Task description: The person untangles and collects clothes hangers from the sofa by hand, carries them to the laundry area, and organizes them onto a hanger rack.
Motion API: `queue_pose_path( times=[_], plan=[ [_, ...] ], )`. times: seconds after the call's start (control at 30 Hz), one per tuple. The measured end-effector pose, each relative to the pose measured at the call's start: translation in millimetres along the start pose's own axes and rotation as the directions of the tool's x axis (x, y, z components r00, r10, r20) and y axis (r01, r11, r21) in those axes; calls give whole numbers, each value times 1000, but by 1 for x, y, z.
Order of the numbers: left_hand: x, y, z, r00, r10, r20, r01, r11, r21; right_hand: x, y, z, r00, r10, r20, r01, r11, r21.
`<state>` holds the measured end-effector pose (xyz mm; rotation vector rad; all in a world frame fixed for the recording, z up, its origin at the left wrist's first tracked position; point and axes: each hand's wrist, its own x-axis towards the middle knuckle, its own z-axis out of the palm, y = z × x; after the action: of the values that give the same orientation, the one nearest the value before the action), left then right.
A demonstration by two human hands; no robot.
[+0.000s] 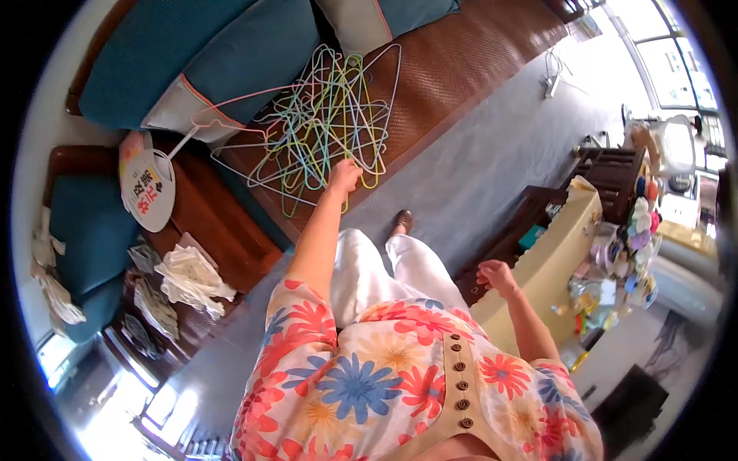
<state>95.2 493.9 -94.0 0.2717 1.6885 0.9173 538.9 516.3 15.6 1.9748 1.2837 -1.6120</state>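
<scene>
Clothes hangers: a tangled pastel pile [330, 115] on the brown woven sofa seat [450, 84], beside a blue cushion [250, 65].
Left hand [345, 176]: at the pile's near edge, fingers curled; whether it grips, I cannot tell.
Right hand [497, 276]: half-open, near the cream-covered surface [534, 280].

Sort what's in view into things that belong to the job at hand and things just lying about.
Likely part of the job:
- tangled hangers, with the left hand at their edge, grip unclear
- brown woven seat beneath them

Apparently just lying about:
- white hand fan
- crumpled white bundle
- teal cushion
- cream-covered table and its clutter
</scene>
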Motion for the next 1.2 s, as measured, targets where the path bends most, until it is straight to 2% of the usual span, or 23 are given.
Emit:
queue_pose_path(
  times=[0.07,0.1,0.2,0.23,0.27,0.33,0.47,0.53,0.57,0.6,0.67,0.77,0.8,0.83,0.87,0.9,0.93,0.97,1.0,1.07,1.13,1.17,1.2],
  plan=[
    [58,-38,17,975,132,-179,-114,987,109,17,-34,-30,999,-33,-9,33,999,-36],
    [49,-14,21,973,61,-220,-19,982,189,27,-48,-42,999,-39,2,39,999,-36],
    [77,-21,33,918,224,-327,-91,922,377,53,-85,-54,997,-64,45,65,997,-36],
    [87,-21,35,941,90,-327,6,960,281,59,-97,-51,997,-58,57,62,996,-69],
    [94,-20,40,964,-17,-264,53,990,130,65,-109,-47,996,-58,74,63,995,-72],
    [95,-13,37,973,-206,-103,188,969,-162,78,-140,-23,991,-55,124,65,995,-76],
    [93,9,37,968,-240,77,252,935,-251,106,-213,29,955,-175,239,169,985,47],
    [93,12,33,962,-176,210,250,878,-409,129,-256,60,906,-316,281,316,948,45],
    [89,21,37,966,-110,236,206,879,-431,126,-288,79,893,-399,207,407,913,4],
    [79,33,35,961,-132,241,233,855,-462,128,-316,97,865,-481,141,491,870,-39],
    [70,45,37,971,-115,210,201,866,-458,172,-331,114,768,-639,42,617,721,-316],
    [67,24,21,998,-54,11,54,927,-372,218,-340,136,646,-752,127,695,511,-506],
    [67,-15,0,989,-18,-149,-23,964,-266,238,-324,164,678,-720,149,682,540,-493],
    [59,-8,-13,957,67,-283,-116,980,-160,246,-330,159,695,-703,150,664,548,-508],
    [49,-2,-26,935,-2,-354,-42,992,-119,253,-333,154,714,-683,151,644,558,-523],
    [47,-24,-42,871,12,-491,-50,997,-65,245,-343,160,767,-623,156,580,567,-585],
    [34,-16,-59,772,95,-629,-68,995,67,247,-346,166,775,-608,173,563,539,-627],
    [46,-51,-72,676,162,-719,-107,987,122,249,-350,170,782,-595,187,545,507,-668],
    [39,-49,-84,662,104,-742,-51,994,93,256,-348,177,789,-580,203,529,473,-704],
    [54,-66,-91,635,162,-755,25,973,231,264,-347,184,809,-563,169,493,492,-718],
    [59,-54,-98,781,59,-622,110,967,229,262,-350,190,837,-530,136,447,519,-728],
    [65,-52,-99,779,79,-621,153,938,311,265,-350,190,789,-592,164,470,410,-781],
    [68,-55,-102,808,68,-585,125,951,283,288,-337,191,811,-566,150,482,500,-719]
  ],
)
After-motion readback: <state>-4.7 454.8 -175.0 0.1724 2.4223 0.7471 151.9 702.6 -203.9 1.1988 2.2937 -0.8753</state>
